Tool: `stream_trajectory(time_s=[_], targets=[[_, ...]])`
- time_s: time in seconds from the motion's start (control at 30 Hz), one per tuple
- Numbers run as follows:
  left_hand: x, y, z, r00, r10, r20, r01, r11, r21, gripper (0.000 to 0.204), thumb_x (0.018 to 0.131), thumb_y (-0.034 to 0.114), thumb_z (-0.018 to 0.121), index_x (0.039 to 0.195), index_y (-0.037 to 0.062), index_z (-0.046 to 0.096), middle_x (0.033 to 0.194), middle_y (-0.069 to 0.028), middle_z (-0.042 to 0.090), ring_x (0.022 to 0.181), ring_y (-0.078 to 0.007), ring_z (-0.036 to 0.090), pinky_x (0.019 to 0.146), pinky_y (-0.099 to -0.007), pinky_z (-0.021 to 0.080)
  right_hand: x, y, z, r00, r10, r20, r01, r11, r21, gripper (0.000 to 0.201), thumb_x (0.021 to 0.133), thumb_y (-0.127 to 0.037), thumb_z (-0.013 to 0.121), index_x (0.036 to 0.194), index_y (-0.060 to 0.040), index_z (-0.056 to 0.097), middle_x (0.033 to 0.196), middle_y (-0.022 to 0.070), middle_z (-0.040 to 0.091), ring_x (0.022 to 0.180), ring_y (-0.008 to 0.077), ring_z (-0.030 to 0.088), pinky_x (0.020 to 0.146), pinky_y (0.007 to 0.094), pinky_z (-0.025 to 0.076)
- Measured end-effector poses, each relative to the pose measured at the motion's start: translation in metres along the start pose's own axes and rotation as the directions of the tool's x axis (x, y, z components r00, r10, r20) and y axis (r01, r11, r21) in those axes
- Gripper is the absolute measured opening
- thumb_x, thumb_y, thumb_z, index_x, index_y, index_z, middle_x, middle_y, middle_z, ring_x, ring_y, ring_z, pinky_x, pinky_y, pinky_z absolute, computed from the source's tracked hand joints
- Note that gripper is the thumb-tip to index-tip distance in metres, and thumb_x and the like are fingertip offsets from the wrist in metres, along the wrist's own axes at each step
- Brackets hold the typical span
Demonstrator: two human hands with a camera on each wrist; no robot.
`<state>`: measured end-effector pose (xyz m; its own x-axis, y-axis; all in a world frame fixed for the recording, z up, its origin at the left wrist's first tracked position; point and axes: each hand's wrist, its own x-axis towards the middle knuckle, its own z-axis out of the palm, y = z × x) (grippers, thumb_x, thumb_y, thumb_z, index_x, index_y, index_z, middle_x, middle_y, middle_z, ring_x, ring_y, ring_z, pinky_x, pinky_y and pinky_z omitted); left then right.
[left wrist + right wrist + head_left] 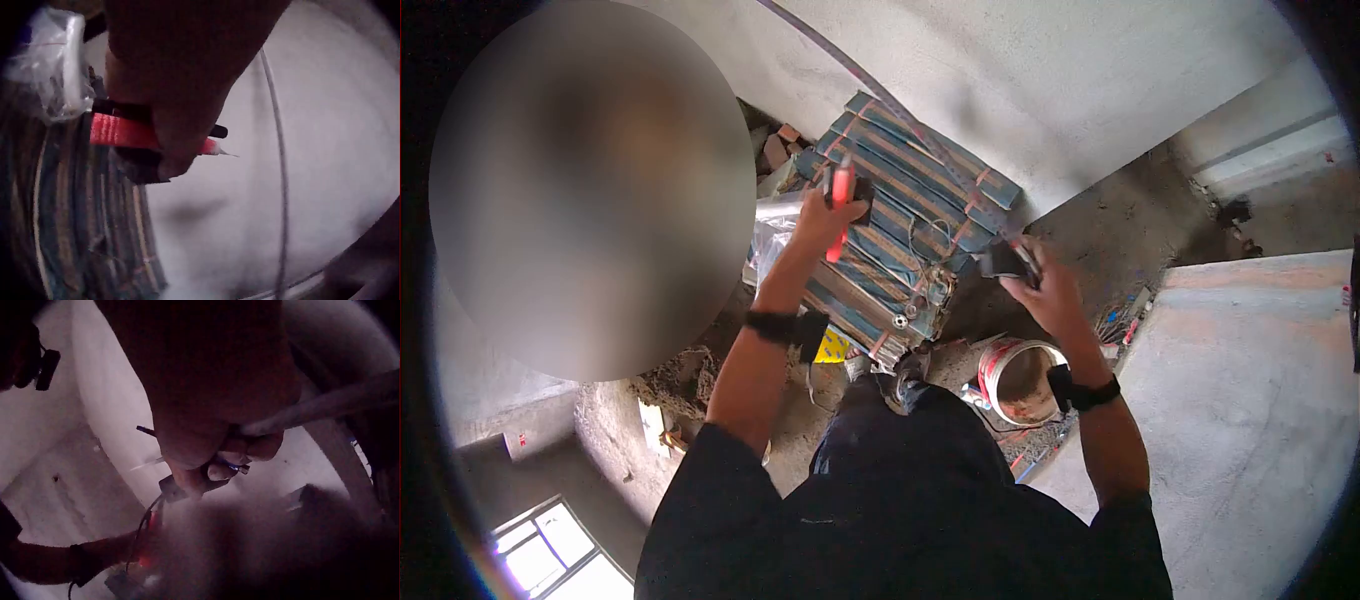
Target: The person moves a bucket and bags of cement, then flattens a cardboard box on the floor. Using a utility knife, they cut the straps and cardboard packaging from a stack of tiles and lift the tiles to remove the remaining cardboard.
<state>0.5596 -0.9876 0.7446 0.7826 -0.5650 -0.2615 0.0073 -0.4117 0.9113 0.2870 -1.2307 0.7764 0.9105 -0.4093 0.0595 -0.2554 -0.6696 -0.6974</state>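
My left hand grips a red tool with a dark object beside it. In the left wrist view, the fingers of that hand wrap the red tool, whose thin pale tip points right. My right hand holds a dark, boxy object. A long, narrow strip curves from that hand up past the wall. The right wrist view is dim; there the fingers of this hand curl round the strip and a thin pen-like item.
Below the hands lies a stack of dark green, strapped bundles, with metal fittings and wire on its near end. A bucket stands by the legs. Clear plastic lies left of the stack. Pale walls rise beyond and at right; rubble lies on the floor.
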Motion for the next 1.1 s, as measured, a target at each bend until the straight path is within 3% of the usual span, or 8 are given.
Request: stream_trajectory(time_s=[0.13,0.23,0.63,0.77,0.83,0.97,1.03,1.1], targets=[[-0.060,0.005,-0.004,0.933,0.156,0.325,0.181,0.576,-0.797,0.067,0.082,0.028,0.071,0.136,0.0057,0.038,0.120,-0.0074,0.057,0.100,-0.0240,0.061,0.090,-0.0405,0.048,0.030,-0.039,0.016,0.997,-0.040,0.066,0.036,0.998,0.053,0.058,0.075,-0.031,0.074,0.124,-0.0085,0.052,0.088,0.0183,0.067,0.079,0.0366,0.066,0.068,0.0403,0.052],[-0.092,0.017,-0.004,0.957,0.135,0.255,0.163,0.473,-0.866,0.069,0.082,0.027,0.071,0.138,0.0044,0.037,0.127,-0.0104,0.054,0.114,-0.0244,0.055,0.099,-0.0405,0.043,0.049,-0.056,0.031,0.985,-0.033,0.170,0.033,0.999,0.002,0.062,0.074,-0.033,0.074,0.126,-0.0078,0.051,0.083,0.0186,0.066,0.079,0.0368,0.065,0.067,0.0404,0.052],[-0.120,0.061,-0.059,0.982,0.164,-0.097,-0.162,0.450,-0.878,0.069,0.078,0.031,0.073,0.133,0.0046,0.041,0.124,-0.0113,0.056,0.113,-0.0266,0.056,0.100,-0.0423,0.043,0.041,-0.030,0.048,0.998,-0.016,0.067,0.004,0.986,0.165,0.049,0.079,-0.038,0.071,0.112,-0.0047,0.058,0.067,0.0140,0.062,0.068,0.0301,0.066,0.062,0.0373,0.050],[-0.150,0.116,-0.108,0.897,0.172,-0.408,-0.440,0.449,-0.778,0.060,0.088,0.050,0.057,0.128,0.0061,0.045,0.106,-0.0109,0.057,0.090,-0.0247,0.056,0.070,-0.0326,0.051,0.006,0.016,0.063,0.991,0.047,0.121,-0.076,0.967,0.244,0.033,0.080,-0.033,0.069,0.098,-0.0051,0.063,0.065,0.0135,0.062,0.063,0.0304,0.065,0.058,0.0369,0.048],[-0.163,0.149,-0.135,0.845,0.413,-0.341,-0.452,0.209,-0.867,0.048,0.088,0.041,0.060,0.122,0.0084,0.048,0.107,-0.0097,0.055,0.097,-0.0246,0.053,0.086,-0.0393,0.047,-0.007,0.007,0.069,0.989,0.051,0.139,-0.084,0.968,0.238,0.032,0.080,-0.033,0.069,0.095,-0.0054,0.064,0.065,0.0138,0.062,0.064,0.0310,0.065,0.058,0.0375,0.048],[-0.220,0.160,-0.245,0.587,0.656,-0.475,-0.690,0.712,0.129,0.051,0.087,0.020,0.057,0.129,-0.0050,0.041,0.131,-0.0203,0.044,0.126,-0.0306,0.039,0.113,-0.0479,0.023,-0.026,-0.001,0.099,0.969,0.053,0.242,-0.093,0.983,0.157,0.031,0.080,-0.033,0.069,0.094,-0.0066,0.065,0.068,0.0149,0.063,0.066,0.0338,0.065,0.058,0.0406,0.048],[-0.277,0.186,-0.273,0.649,0.571,-0.503,-0.758,0.538,-0.368,0.049,0.082,0.015,0.060,0.123,-0.0079,0.047,0.130,-0.0234,0.047,0.126,-0.0332,0.041,0.090,-0.0421,0.043,-0.029,0.001,0.123,0.972,0.022,0.235,-0.051,0.991,0.120,0.036,0.079,-0.035,0.069,0.096,-0.0045,0.063,0.068,0.0172,0.063,0.068,0.0353,0.065,0.059,0.0436,0.049],[-0.313,0.195,-0.290,0.587,0.592,-0.552,-0.800,0.532,-0.279,0.050,0.083,0.018,0.059,0.125,-0.0068,0.045,0.130,-0.0230,0.047,0.124,-0.0326,0.042,0.091,-0.0421,0.044,-0.029,-0.010,0.137,0.967,0.026,0.254,-0.013,0.998,-0.054,0.045,0.078,-0.039,0.070,0.102,-0.0029,0.059,0.070,0.0183,0.064,0.070,0.0354,0.066,0.059,0.0443,0.050]])
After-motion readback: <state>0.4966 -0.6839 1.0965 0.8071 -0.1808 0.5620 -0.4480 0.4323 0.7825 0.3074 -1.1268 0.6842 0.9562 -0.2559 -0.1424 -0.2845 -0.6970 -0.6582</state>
